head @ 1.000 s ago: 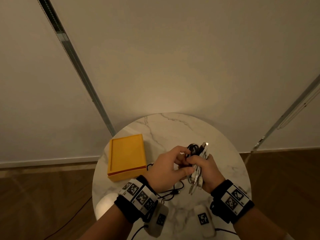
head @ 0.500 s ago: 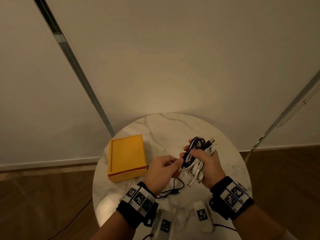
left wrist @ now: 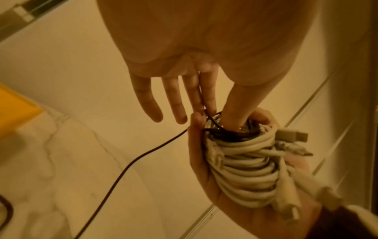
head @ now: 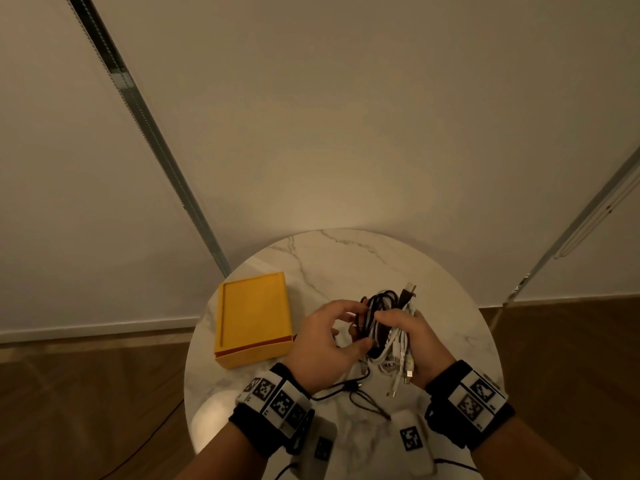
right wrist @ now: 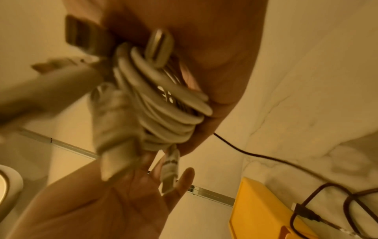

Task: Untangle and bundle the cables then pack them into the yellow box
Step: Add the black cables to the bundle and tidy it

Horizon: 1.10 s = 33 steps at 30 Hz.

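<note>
White cable coils (left wrist: pixel 243 169) sit clamped in your right hand (head: pixel 412 344). Your left hand (head: pixel 323 344) pinches the black cable (left wrist: pixel 131 163) against the bundle's top, its other fingers splayed. Black slack trails onto the marble worktop (head: pixel 363 265); wind quickly and it may snag or drag. Loose plugs dangle below your grip, so easing the hold could let coils spring apart. The yellow box (head: pixel 254 315) lies on the worktop left of your hands, seemingly shut. Only the left wrist view shows the thumb buried in the coil; only the head view shows the whole box.
</note>
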Available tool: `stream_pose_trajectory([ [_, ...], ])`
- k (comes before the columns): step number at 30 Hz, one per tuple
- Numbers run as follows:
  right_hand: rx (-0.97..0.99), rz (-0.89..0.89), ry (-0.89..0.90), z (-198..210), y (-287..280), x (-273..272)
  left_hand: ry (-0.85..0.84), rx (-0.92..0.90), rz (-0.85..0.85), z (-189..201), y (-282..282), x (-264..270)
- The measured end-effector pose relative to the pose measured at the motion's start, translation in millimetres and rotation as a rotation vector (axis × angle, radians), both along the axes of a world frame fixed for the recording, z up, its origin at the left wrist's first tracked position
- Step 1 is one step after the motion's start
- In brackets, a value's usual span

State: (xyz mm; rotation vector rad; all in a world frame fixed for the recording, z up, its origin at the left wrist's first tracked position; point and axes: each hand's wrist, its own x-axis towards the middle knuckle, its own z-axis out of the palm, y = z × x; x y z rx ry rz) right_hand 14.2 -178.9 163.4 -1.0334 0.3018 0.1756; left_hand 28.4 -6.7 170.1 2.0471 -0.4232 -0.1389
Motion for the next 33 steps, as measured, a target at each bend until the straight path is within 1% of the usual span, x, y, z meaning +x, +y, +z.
stream_pose_trajectory([
  [3,0.059,-0.016,-0.013,-2,0,2,0.003,-0.041,0.074,0,-2,0],
  [6,0.16,-0.031,0.006,0,-5,8,-0.028,-0.151,0.185,2,-4,0],
  [8,0.164,-0.006,0.019,2,-8,10,-0.048,-0.15,0.212,4,-4,-1],
  [12,0.087,0.073,0.019,1,-9,7,0.041,-0.237,0.167,10,-7,-3],
  [18,0.038,0.106,0.018,3,-4,2,0.071,-0.157,0.045,14,-5,1],
  [22,0.082,0.148,0.003,3,-3,0,-0.02,-0.034,0.012,13,-3,3],
  [23,0.108,0.159,0.001,3,-2,0,-0.019,-0.03,0.001,13,-3,3],
  [25,0.169,0.18,-0.007,3,-2,-1,0.036,-0.074,-0.018,13,-4,1],
  [29,0.256,0.197,-0.02,9,-6,-3,0.166,-0.285,-0.052,16,-5,-2],
  [33,0.306,0.177,-0.014,16,-7,-6,0.15,-0.345,-0.074,16,-3,-5],
])
